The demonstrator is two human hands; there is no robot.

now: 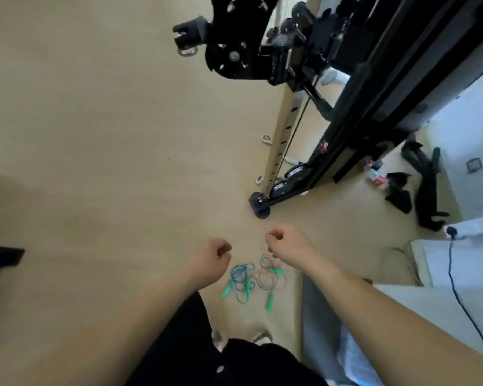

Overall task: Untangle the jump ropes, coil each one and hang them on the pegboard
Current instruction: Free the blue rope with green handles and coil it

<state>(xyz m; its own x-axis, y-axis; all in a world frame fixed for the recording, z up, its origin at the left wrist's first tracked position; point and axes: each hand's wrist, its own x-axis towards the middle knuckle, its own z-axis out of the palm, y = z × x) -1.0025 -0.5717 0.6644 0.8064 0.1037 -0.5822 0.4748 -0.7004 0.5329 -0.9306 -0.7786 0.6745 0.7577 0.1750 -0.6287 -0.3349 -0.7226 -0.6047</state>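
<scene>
Head view: right hand (283, 242) clenched, pinching a thin strand that rises off the jump ropes (253, 280). Left hand (211, 256) curled too; whether it grips cord, I cannot tell. Ropes lie tangled on the floor (95, 135) at six o'clock from both hands: one blue, one reddish, three green handles (226, 291) plain. Black gym frame (346, 135) at one o'clock.

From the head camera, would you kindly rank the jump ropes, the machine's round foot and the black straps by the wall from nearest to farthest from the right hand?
1. jump ropes, just below the right hand; a thin strand seems to run up to its fingers.
2. round foot, ahead and slightly left.
3. black straps, far off to the right.
</scene>
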